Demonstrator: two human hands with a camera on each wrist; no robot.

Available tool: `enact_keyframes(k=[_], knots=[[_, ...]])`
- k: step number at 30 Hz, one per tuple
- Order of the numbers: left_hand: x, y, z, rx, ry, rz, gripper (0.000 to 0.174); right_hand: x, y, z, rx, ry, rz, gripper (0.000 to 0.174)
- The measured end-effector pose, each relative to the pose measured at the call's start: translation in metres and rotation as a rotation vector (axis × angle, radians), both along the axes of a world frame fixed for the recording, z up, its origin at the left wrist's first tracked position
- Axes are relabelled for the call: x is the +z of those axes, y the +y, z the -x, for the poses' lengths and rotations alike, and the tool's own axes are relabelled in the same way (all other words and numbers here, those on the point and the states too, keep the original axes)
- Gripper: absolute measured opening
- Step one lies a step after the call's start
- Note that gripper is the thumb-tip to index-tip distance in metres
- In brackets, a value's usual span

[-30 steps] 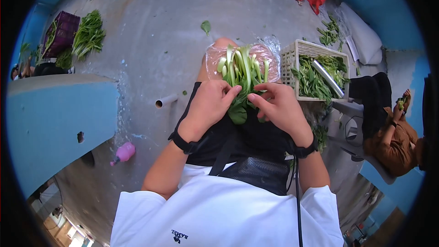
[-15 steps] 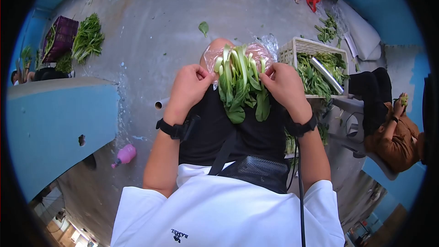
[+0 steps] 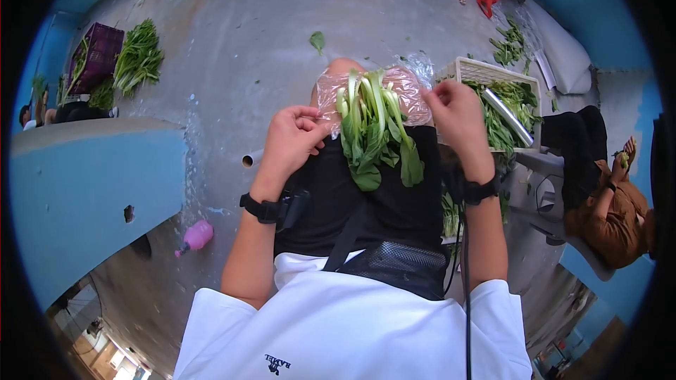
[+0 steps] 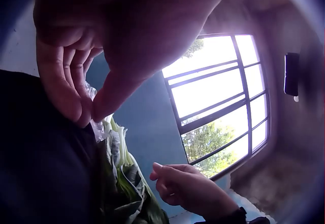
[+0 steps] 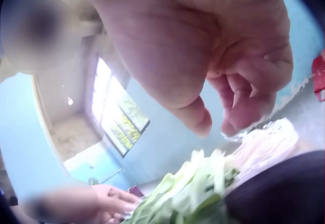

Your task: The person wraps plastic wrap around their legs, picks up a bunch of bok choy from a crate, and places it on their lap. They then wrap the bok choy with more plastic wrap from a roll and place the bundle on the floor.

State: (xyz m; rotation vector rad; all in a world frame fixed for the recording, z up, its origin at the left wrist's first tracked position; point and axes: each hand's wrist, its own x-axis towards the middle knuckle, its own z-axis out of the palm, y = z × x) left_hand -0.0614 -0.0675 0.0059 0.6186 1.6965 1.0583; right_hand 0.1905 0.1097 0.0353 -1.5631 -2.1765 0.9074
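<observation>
A bunch of leafy greens with pale stems lies across my lap, stems pointing away from me and leaves toward me. Under the stems, a sheet of clear plastic film spreads over my thighs. At the film's near left corner, my left hand pinches its edge between thumb and finger, as the left wrist view also shows. My right hand hovers by the film's right edge. In the right wrist view its thumb stands apart from the bent fingers, whose tips are right at the crumpled film.
On the right, a white crate holds more greens and a shiny roll. Another person sits beyond it. To the left are a low blue wall, a cardboard tube and a pink bottle. A purple crate stands farther off.
Both hands have left the greens and parted to either side. The left now has the film's left corner; the right has moved outward and forward to its right edge. The greens lie uncovered.
</observation>
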Motion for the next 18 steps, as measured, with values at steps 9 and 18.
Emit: enact_keyframes(k=[9, 18], knots=[[0.013, 0.008, -0.008, -0.088, 0.121, 0.095, 0.028, -0.042, 0.011, -0.017, 0.178, 0.285, 0.37, 0.034], [-0.001, -0.002, 0.004, 0.09, -0.288, -0.019, 0.023, -0.039, -0.002, -0.005, -0.243, 0.665, 0.539, 0.015]])
